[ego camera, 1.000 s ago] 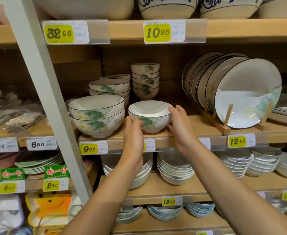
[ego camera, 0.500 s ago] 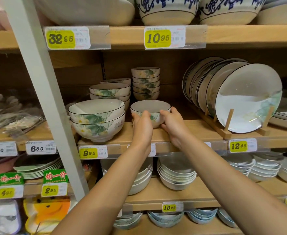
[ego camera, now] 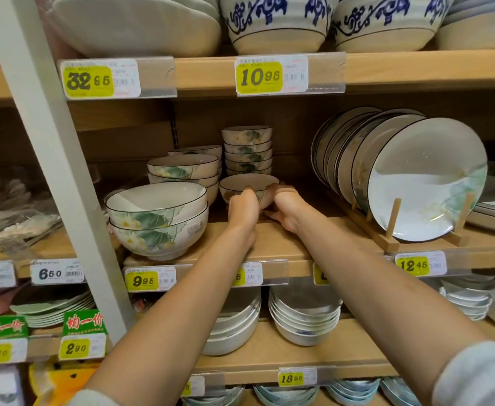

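A small white bowl [ego camera: 247, 182] with a dark rim and a green leaf pattern sits deep on the middle wooden shelf [ego camera: 281, 244], just in front of a stack of several matching small bowls [ego camera: 247, 149]. My left hand [ego camera: 242, 208] grips its left side and my right hand [ego camera: 284, 205] grips its right side, fingers curled round the wall. Both hands hide the bowl's lower part, so I cannot tell whether it touches the shelf.
Two large lotus bowls [ego camera: 157, 221] stand stacked at the left front, medium bowls [ego camera: 183, 171] behind them. Plates [ego camera: 425, 183] lean in a wooden rack [ego camera: 387, 241] on the right. A white upright post [ego camera: 53, 159] crosses the left. More bowls fill the shelves above and below.
Both hands have carried the small bowl from the shelf's front edge backward, deep into the shelf, to just in front of the stack of small bowls.
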The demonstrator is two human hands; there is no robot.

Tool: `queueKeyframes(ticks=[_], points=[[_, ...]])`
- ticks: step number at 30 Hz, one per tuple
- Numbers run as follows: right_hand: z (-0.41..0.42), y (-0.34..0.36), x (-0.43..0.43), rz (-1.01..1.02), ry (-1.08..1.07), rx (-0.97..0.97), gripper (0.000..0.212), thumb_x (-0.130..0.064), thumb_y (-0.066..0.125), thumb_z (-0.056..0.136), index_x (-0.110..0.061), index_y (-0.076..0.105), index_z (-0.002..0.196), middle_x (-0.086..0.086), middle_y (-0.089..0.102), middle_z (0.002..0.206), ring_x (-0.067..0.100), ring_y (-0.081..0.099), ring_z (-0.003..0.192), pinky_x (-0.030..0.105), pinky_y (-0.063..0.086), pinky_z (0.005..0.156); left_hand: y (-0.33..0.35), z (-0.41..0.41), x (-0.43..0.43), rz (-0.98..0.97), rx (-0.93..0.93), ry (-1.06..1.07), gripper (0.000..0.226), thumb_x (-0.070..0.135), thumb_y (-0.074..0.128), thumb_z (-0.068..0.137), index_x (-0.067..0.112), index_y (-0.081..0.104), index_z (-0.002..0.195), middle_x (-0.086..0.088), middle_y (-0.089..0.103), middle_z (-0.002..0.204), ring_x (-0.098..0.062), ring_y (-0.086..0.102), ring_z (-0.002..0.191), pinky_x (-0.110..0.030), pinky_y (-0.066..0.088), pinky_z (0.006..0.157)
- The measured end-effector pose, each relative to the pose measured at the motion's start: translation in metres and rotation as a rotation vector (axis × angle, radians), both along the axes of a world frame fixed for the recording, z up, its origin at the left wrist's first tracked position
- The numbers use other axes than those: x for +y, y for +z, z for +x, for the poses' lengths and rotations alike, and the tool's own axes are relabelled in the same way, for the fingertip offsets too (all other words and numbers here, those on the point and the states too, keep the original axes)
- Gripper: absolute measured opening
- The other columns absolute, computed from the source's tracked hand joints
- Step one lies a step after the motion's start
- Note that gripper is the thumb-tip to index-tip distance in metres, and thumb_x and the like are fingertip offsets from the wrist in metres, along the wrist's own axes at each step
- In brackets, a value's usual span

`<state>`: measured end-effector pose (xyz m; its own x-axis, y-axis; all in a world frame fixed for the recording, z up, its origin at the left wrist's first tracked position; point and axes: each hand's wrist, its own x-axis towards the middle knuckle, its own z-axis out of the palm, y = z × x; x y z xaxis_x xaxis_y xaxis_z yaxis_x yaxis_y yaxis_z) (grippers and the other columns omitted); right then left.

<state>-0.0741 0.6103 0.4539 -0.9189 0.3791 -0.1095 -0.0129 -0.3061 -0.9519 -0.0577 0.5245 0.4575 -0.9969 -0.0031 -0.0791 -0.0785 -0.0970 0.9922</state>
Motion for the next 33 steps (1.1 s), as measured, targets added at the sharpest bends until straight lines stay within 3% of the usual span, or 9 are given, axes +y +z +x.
queueKeyframes(ticks=[6,10,17,22,25,27,30,31,33], points=[[-0.02,0.01,0.001,0.077,-0.001,-0.072,0.033,-0.008,0.048,0.098,-0.013,0.044,0.13,0.011,0.049,0.134,0.029,0.046,0.125,0.029,0.048,0.068,0.005,-0.02,0.007,0.058,-0.056,0.013,0.037,0.026,0.046,0.096,0.005,0.051,0.127,-0.012,0.059,0.105,-0.028,0.059,0.103,-0.038,0.048,0.097],[-0.03,0.005,0.007,0.045,-0.015,-0.059,0.029,-0.011,0.046,0.099,-0.014,0.046,0.128,0.015,0.05,0.131,0.032,0.05,0.115,0.038,0.051,0.079,0.008,-0.028,0.008,0.106,-0.102,0.011,0.038,0.023,0.049,0.096,0.006,0.046,0.13,-0.012,0.056,0.103,-0.029,0.059,0.105,-0.039,0.048,0.098],[-0.037,0.003,0.009,0.028,-0.014,-0.06,0.034,-0.018,0.042,0.1,-0.016,0.046,0.133,0.013,0.052,0.134,0.034,0.051,0.12,0.041,0.051,0.078,0.014,-0.027,0.014,0.156,-0.154,0.036,0.043,0.021,0.047,0.098,0.002,0.041,0.136,-0.02,0.054,0.129,-0.033,0.053,0.118,-0.041,0.044,0.104],[-0.035,0.0,0.012,0.023,0.018,-0.032,0.033,-0.02,0.042,0.101,-0.017,0.046,0.133,0.013,0.051,0.136,0.034,0.051,0.121,0.047,0.051,0.094,0.018,-0.018,0.007,0.264,-0.19,0.025,0.04,0.02,0.048,0.098,0.004,0.046,0.134,-0.018,0.056,0.128,-0.03,0.054,0.119,-0.041,0.043,0.105],[-0.029,0.002,0.014,0.001,0.016,-0.047,0.031,-0.02,0.043,0.1,-0.016,0.049,0.13,0.013,0.055,0.134,0.032,0.053,0.12,0.045,0.05,0.096,0.016,-0.008,-0.001,0.312,-0.156,0.047,0.035,0.021,0.049,0.096,0.009,0.05,0.129,-0.01,0.057,0.107,-0.022,0.055,0.099,-0.038,0.044,0.102],[-0.023,0.006,0.017,-0.03,-0.026,-0.061,0.032,-0.021,0.045,0.099,-0.014,0.051,0.129,0.012,0.056,0.131,0.031,0.053,0.119,0.043,0.049,0.096,0.011,0.0,-0.006,0.243,-0.088,0.07,0.035,0.022,0.048,0.095,0.012,0.05,0.128,-0.005,0.052,0.101,-0.018,0.05,0.094,-0.039,0.043,0.103],[-0.007,0.014,0.023,-0.03,-0.115,-0.039,0.016,-0.023,0.051,0.097,-0.017,0.053,0.111,0.008,0.056,0.108,0.024,0.054,0.104,0.039,0.05,0.094,0.005,0.02,-0.015,0.048,0.09,0.021,0.026,0.024,0.047,0.091,0.019,0.055,0.115,-0.001,0.055,0.104,-0.018,0.052,0.101,-0.046,0.042,0.104],[0.0,0.015,0.026,-0.036,-0.136,-0.013,0.016,-0.022,0.053,0.097,-0.017,0.053,0.111,0.005,0.054,0.102,0.022,0.053,0.101,0.038,0.05,0.094,0.005,0.03,-0.018,0.018,0.136,0.006,0.021,0.025,0.046,0.091,0.023,0.057,0.109,0.0,0.057,0.105,-0.017,0.053,0.102,-0.049,0.043,0.103],[0.018,0.014,0.031,-0.014,-0.152,0.04,0.028,-0.021,0.054,0.096,-0.016,0.052,0.124,0.001,0.054,0.105,0.019,0.054,0.101,0.038,0.051,0.095,0.004,0.047,-0.026,0.0,0.207,-0.001,0.026,0.026,0.041,0.094,0.028,0.055,0.117,0.003,0.059,0.116,-0.014,0.056,0.107,-0.046,0.046,0.101]])
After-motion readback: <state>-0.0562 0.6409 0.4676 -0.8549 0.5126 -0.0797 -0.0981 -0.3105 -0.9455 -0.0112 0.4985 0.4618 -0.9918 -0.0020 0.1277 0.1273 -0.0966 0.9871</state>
